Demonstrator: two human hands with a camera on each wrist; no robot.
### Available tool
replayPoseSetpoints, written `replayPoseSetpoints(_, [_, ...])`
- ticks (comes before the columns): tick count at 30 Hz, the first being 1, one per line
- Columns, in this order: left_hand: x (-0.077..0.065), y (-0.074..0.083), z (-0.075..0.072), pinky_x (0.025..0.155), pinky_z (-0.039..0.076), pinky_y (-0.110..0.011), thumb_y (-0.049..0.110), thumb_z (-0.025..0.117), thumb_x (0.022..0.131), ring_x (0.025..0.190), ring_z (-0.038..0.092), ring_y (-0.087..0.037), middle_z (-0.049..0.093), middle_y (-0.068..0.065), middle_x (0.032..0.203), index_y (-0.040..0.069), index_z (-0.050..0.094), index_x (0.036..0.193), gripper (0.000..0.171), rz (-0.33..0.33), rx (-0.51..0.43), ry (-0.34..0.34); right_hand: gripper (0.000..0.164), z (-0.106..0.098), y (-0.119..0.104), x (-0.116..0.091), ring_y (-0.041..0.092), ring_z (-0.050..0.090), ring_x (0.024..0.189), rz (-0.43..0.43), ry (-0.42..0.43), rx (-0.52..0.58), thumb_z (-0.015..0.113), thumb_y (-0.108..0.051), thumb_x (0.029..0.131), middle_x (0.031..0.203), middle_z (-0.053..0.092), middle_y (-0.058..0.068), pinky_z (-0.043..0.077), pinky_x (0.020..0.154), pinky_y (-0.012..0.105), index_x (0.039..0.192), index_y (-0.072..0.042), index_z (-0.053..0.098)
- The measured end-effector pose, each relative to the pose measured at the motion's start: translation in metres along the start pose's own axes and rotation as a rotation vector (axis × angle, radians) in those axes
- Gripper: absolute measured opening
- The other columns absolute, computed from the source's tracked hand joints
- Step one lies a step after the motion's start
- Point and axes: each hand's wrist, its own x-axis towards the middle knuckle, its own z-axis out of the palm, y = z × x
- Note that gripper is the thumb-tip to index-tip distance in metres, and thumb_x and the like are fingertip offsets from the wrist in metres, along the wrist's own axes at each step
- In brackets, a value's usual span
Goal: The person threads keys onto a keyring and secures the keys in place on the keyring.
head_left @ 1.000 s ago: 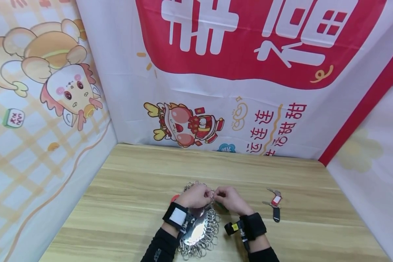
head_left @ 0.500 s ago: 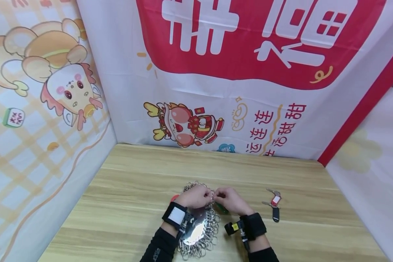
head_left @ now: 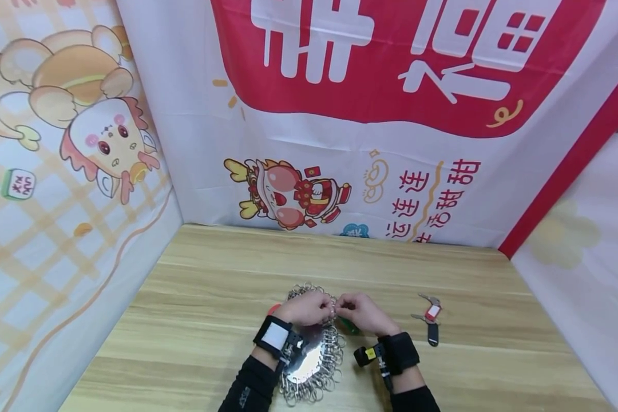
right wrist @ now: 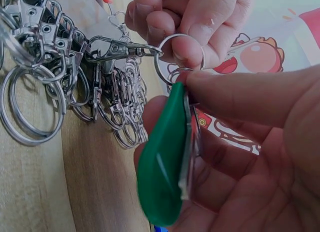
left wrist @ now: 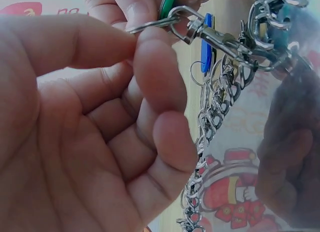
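My left hand (head_left: 309,307) pinches a split ring (right wrist: 203,51) between thumb and fingers. The ring hangs from a metal swivel clasp (right wrist: 117,50), joined to a shiny round rack (head_left: 307,361) fringed with many such clasps and rings. Close beside it, my right hand (head_left: 363,313) grips a green key tag (right wrist: 162,167) with a silver key (right wrist: 186,152) alongside. The tag's top end meets the split ring at my right thumb tip; whether it is threaded on is hidden by the fingers. A blue tag (left wrist: 206,44) shows behind the clasp in the left wrist view.
On the wooden table (head_left: 494,355), to the right, lie keys with a red tag (head_left: 433,312) and a black tag (head_left: 432,335). Something red (head_left: 273,309) peeks out left of the rack. Printed cloth walls (head_left: 195,171) border the back and sides.
Both hands stay at the same spot on the rack's far right side, with only slight finger shifts. The head view has tilted a little; the keys on the right lie still.
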Motion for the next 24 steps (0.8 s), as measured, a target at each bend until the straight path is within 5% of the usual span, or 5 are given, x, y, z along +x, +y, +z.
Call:
replayPoseSetpoints(6, [-0.001, -0.002, -0.001, 0.054, 0.043, -0.026, 0.017, 0.058, 0.092, 0.059, 0.056, -0.016, 0.056, 0.002, 0.065, 0.007, 0.064, 0.077, 0.019, -0.014, -0.051, -0.008, 0.008, -0.001, -0.006, -0.002, 0.018, 0.055, 0.081, -0.015, -0.032, 0.014, 0.058, -0.009, 0.093, 0.09, 0.063, 0.005, 0.045, 0.069, 0.028, 0.091, -0.007, 0.065])
replayPoseSetpoints(11, [-0.002, -0.004, -0.003, 0.055, 0.044, -0.026, 0.016, 0.061, 0.091, 0.063, 0.059, -0.019, 0.059, 0.0, 0.068, 0.01, 0.065, 0.078, 0.015, 0.0, -0.063, -0.011, 0.009, -0.005, -0.033, -0.01, 0.024, 0.056, 0.081, -0.042, -0.057, 0.009, 0.055, -0.002, 0.092, 0.091, 0.063, 0.014, 0.044, 0.068, 0.027, 0.091, 0.0, 0.064])
replayPoseSetpoints(14, [-0.002, -0.005, -0.003, 0.053, 0.044, -0.025, 0.014, 0.061, 0.088, 0.061, 0.057, -0.016, 0.059, 0.001, 0.068, 0.011, 0.065, 0.076, 0.013, 0.019, -0.054, -0.007, 0.009, -0.004, -0.027, -0.007, 0.022, 0.056, 0.079, -0.042, -0.054, -0.004, 0.057, -0.005, 0.092, 0.089, 0.063, 0.013, 0.044, 0.066, 0.026, 0.09, -0.003, 0.065])
replayPoseSetpoints(18, [-0.001, -0.004, -0.003, 0.05, 0.04, -0.023, 0.012, 0.061, 0.082, 0.053, 0.051, -0.009, 0.054, 0.007, 0.062, 0.014, 0.059, 0.068, 0.015, 0.011, -0.007, 0.031, 0.009, -0.002, -0.008, -0.001, 0.016, 0.056, 0.079, -0.014, -0.005, -0.02, 0.058, -0.013, 0.093, 0.089, 0.063, 0.004, 0.045, 0.067, 0.028, 0.09, -0.01, 0.066])
replayPoseSetpoints(24, [0.0, -0.003, 0.0, 0.047, 0.035, -0.023, 0.014, 0.063, 0.08, 0.049, 0.046, -0.009, 0.047, 0.007, 0.055, 0.018, 0.054, 0.062, 0.021, -0.023, 0.048, 0.105, 0.009, -0.005, -0.014, -0.003, 0.016, 0.056, 0.074, 0.056, 0.101, -0.014, 0.06, -0.009, 0.091, 0.084, 0.063, 0.001, 0.046, 0.064, 0.029, 0.089, -0.006, 0.069])
